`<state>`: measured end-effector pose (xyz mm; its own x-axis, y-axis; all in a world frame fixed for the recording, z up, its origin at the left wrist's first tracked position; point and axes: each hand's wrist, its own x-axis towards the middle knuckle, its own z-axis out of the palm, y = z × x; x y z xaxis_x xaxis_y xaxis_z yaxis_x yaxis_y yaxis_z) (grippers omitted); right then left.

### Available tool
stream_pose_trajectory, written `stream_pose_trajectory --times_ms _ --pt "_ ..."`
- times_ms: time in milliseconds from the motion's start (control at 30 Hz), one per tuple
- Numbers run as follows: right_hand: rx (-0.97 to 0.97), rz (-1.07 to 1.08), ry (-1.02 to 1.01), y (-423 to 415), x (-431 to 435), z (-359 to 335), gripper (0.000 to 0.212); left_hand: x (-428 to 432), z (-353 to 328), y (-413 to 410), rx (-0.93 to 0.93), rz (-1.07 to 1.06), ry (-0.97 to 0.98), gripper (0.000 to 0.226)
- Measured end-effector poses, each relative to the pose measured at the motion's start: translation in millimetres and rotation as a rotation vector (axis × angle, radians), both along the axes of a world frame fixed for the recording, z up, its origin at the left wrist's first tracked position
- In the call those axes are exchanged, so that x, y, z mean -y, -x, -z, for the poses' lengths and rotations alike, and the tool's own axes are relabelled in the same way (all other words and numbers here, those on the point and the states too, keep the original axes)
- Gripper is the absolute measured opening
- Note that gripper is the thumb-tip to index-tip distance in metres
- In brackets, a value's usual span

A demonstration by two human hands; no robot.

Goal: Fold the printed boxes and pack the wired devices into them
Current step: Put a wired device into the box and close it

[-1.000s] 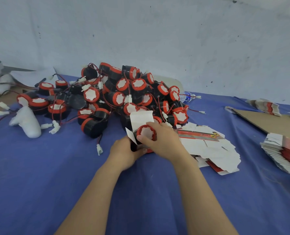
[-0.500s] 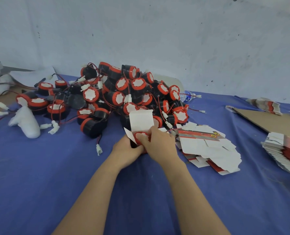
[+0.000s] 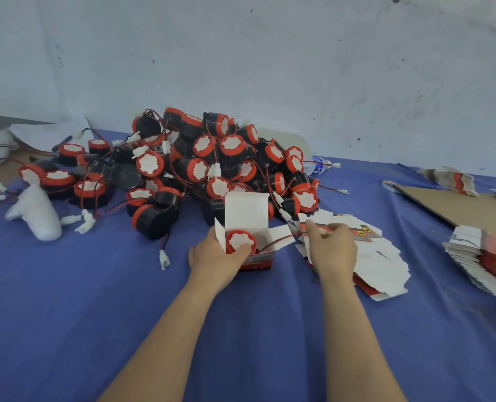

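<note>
My left hand (image 3: 214, 256) grips a small printed box (image 3: 256, 261) that stands on the blue cloth with its white lid flap (image 3: 246, 211) raised. A red-and-black round device (image 3: 240, 241) sits inside the box, red face showing. Its red wire (image 3: 278, 242) runs out to the right toward my right hand (image 3: 332, 250), which holds the wire's end with curled fingers over a loose heap of flat boxes (image 3: 377, 265). Behind the box lies a big pile of wired devices (image 3: 209, 161).
A thick stack of flat printed boxes (image 3: 484, 256) lies at the right edge, beside a brown cardboard sheet (image 3: 455, 204). White foam pieces (image 3: 38, 213) and loose connectors lie at the left. A water bottle (image 3: 316, 166) lies behind the pile. A grey wall backs the table.
My right hand left the device in the box and moved right, drawing the wire out over the flat boxes. The left hand kept its hold on the box.
</note>
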<state>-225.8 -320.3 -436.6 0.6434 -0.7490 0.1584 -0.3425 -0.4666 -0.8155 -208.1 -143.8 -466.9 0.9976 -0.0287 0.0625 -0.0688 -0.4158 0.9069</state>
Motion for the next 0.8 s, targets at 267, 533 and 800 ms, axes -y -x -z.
stream_pose_trajectory --times_ms 267,533,800 --pt "0.155 -0.093 -0.11 -7 -8 -1 0.051 -3 -4 1 -0.006 0.114 -0.084 0.036" --pt "0.407 -0.363 -0.049 -1 -23 -20 0.037 -3 -4 0 -0.008 0.126 -0.121 0.043" --pt "0.423 -0.535 -0.039 3 -45 -12 0.006 -1 -2 0 -0.013 0.074 -0.112 0.047"
